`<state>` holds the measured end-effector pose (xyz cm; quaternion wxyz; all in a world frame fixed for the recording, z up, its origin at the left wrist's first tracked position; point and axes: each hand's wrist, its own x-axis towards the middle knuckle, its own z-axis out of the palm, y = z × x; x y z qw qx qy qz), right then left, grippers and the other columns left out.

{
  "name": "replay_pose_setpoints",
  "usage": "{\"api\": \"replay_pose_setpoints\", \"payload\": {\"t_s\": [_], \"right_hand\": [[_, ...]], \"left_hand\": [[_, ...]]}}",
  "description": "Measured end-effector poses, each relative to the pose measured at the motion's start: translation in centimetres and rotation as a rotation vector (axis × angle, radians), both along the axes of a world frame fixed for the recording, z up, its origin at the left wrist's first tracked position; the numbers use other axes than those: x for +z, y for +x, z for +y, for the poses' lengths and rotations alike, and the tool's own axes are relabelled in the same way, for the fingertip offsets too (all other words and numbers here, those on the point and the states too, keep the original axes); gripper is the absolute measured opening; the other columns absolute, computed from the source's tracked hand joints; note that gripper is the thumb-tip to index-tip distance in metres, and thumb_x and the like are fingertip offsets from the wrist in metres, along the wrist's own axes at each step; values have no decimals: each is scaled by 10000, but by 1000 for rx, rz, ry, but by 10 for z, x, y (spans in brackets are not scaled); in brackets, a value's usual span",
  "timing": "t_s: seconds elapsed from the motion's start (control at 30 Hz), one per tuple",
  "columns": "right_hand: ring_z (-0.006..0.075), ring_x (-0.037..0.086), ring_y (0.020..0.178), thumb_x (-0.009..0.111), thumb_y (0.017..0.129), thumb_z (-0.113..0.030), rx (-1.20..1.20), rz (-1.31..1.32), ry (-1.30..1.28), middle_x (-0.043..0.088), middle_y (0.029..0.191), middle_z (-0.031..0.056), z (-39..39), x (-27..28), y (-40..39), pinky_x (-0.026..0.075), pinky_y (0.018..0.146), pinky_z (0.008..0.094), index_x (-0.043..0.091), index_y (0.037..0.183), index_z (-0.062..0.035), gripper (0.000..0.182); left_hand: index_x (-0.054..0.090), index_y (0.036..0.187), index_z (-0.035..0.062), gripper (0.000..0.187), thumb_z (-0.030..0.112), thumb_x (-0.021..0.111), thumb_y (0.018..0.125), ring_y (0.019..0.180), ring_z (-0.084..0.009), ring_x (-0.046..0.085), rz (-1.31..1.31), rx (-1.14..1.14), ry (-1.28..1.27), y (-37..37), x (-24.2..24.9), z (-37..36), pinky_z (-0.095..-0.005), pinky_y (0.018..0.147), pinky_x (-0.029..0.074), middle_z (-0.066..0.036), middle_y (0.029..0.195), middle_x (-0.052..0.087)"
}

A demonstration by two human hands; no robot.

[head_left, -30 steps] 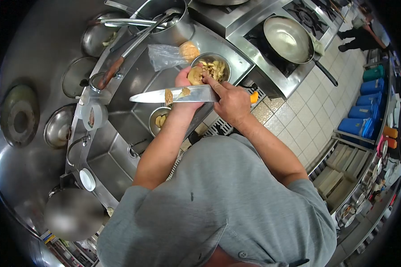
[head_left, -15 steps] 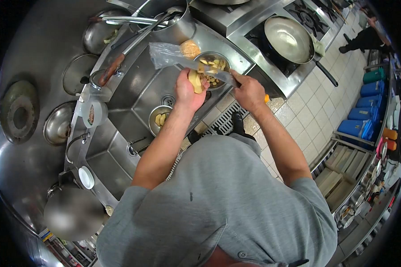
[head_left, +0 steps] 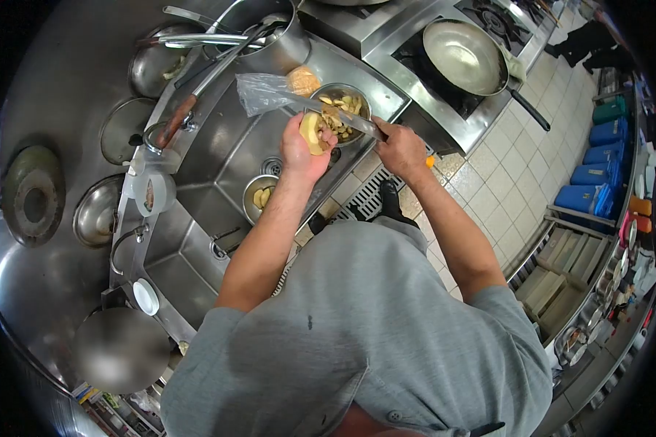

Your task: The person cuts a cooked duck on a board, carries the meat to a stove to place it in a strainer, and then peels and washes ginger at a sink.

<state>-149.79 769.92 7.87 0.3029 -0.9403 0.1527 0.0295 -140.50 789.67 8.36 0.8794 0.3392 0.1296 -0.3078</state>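
Note:
My left hand point(head_left: 306, 151) is closed around a piece of pale yellow, partly peeled ginger point(head_left: 313, 134) above the sink's edge. In my right hand point(head_left: 401, 151) is the handle of a wide-bladed knife point(head_left: 366, 127). The blade reaches left across a metal bowl point(head_left: 368, 109) and passes close to the ginger; whether it touches cannot be made out. Yellow pieces and brownish peelings lie in that bowl. A second metal bowl point(head_left: 247, 204), with a few yellow pieces in it, sits in the sink below my left forearm.
A clear plastic bag point(head_left: 259, 93) and a round orange-brown item point(head_left: 302, 79) lie behind the bowl. A large pot point(head_left: 288, 47) with long-handled tools stands at the sink's back. To the right, a wok point(head_left: 463, 62) rests on the stove, its handle jutting out. Someone's dark-clad legs point(head_left: 587, 45) show beyond.
The ginger has turned in my left hand, and the knife and right hand have shifted slightly left. The view has tilted a little. The person at far right has moved.

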Motion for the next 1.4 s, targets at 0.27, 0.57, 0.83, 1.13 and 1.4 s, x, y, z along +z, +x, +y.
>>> {"api": "replay_pose_setpoints", "payload": {"t_s": [0.27,0.57,0.83,1.13,1.4], "right_hand": [[364,713,906,634,802,-155,55,-181,47,737,1015,148,51,36,-1,579,804,470,671,1349,-216,551],[358,716,954,611,865,-211,89,-42,-44,739,1033,155,9,-8,0,570,828,476,670,1345,-243,484],[375,722,986,619,893,-248,-58,173,-186,728,1104,182,-30,13,-2,576,850,481,605,1408,-198,518],[351,737,946,621,896,-216,-3,173,-445,728,1068,191,-22,49,-1,586,811,472,532,1421,-31,564],[383,725,974,617,909,-224,-101,348,-400,738,1042,198,-71,96,-46,579,830,497,588,1351,-47,477]], "left_hand": [[631,1182,99,381,405,491,1004,1041,-246,612,198,125,58,-3,8,-19,-449,813,472,-80,1129,661],[597,983,100,257,303,440,993,654,-156,428,294,106,4,-10,-10,-3,-322,599,358,-21,786,513],[569,1114,109,246,337,534,1028,664,-214,573,-99,-107,289,-8,13,8,-384,635,489,-85,855,602],[20,1668,238,1045,171,645,833,623,-136,630,-1275,-767,1218,-15,-27,-42,-302,552,526,-163,1018,712],[329,1593,169,638,265,528,995,597,-143,586,-95,-696,586,21,-24,-5,-308,532,482,-86,889,669]]}}
